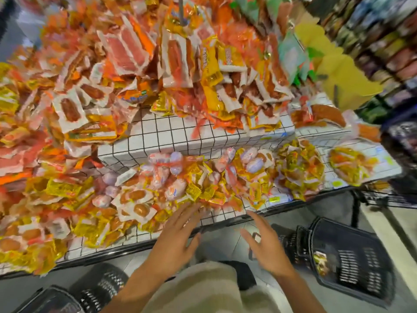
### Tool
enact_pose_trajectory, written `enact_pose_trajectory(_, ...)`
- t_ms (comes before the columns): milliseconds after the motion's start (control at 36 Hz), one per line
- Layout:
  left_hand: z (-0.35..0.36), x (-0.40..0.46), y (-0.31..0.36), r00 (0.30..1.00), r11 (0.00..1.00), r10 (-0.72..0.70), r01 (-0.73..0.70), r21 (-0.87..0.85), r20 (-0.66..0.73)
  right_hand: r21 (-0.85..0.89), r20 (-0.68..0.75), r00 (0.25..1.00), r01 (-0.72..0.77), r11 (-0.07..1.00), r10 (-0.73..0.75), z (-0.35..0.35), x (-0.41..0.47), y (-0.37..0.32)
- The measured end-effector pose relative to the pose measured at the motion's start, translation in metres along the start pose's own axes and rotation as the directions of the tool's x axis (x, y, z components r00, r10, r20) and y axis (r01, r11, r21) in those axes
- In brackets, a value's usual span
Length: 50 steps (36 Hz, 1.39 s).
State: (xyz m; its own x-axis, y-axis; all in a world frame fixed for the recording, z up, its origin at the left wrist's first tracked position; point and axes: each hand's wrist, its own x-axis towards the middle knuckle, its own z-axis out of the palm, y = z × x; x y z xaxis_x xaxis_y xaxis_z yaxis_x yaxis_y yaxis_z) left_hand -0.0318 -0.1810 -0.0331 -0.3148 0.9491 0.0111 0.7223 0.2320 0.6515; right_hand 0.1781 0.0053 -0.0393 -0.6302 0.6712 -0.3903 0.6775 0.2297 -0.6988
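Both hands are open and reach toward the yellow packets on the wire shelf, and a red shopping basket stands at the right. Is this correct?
Not quite: the head view shows the shopping basket at the right is black, not red. The left hand and right hand are indeed open, reaching toward the yellow packets on the wire shelf.

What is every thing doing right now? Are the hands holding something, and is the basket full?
Left hand: open, fingers spread, reaching the pile's front edge, holding nothing.
Right hand: open, fingers spread, in the air, holding nothing.
Yellow and orange plastic sausage packets: heaped in a loose pile.
White wire-grid shelf: upper tier partly bare.
Black plastic basket: on the floor, mostly empty, one colourful item inside.
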Motion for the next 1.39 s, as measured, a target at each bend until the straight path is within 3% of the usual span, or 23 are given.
enact_pose_trajectory(83,0.009,0.017,0.006,0.994,0.996,0.089,-0.089,-0.004,0.055,0.076,-0.103,0.991,-0.081,0.994,0.088,-0.016,-0.004,0.009)
enact_pose_trajectory(194,0.023,0.041,0.016,0.979,0.986,0.167,-0.166,-0.013,0.12,0.148,-0.185,0.977,-0.075,0.986,0.102,-0.04,-0.003,0.026)
enact_pose_trajectory(306,0.04,0.064,0.027,0.972,0.989,0.138,-0.144,0.016,0.19,0.159,-0.27,0.955,-0.083,0.984,0.124,-0.07,0.011,0.047)
enact_pose_trajectory(611,0.095,0.145,0.084,0.985,0.999,0.025,-0.031,0.033,0.169,0.17,-0.552,0.834,0.115,0.979,-0.002,-0.181,0.09,0.092)
enact_pose_trajectory(694,0.114,0.163,0.096,0.988,0.999,-0.03,0.024,0.038,0.154,0.18,-0.507,0.862,0.11,0.977,-0.003,-0.204,0.13,0.105)
enact_pose_trajectory(833,0.139,0.185,0.114,0.994,0.991,-0.08,0.071,0.113,0.079,0.08,-0.25,0.968,0.059,0.995,-0.037,-0.225,0.184,0.111)
enact_pose_trajectory(972,0.153,0.194,0.136,0.976,0.97,-0.216,0.21,0.122,0.04,0.092,-0.189,0.98,-0.041,0.995,0.058,-0.225,0.209,0.117)
enact_pose_trajectory(1083,0.154,0.196,0.15,0.98,0.976,-0.199,0.201,0.088,-0.031,-0.011,-0.243,0.962,-0.134,0.991,0.127,-0.226,0.222,0.117)
enact_pose_trajectory(1194,0.153,0.199,0.157,0.98,0.978,-0.191,0.194,0.078,-0.049,-0.075,-0.331,0.942,-0.09,0.993,0.061,-0.222,0.225,0.116)
enact_pose_trajectory(1389,0.144,0.212,0.156,0.986,0.986,-0.166,0.166,-0.005,0.023,0.188,-0.421,0.907,0.107,0.976,-0.018,-0.215,0.2,0.113)
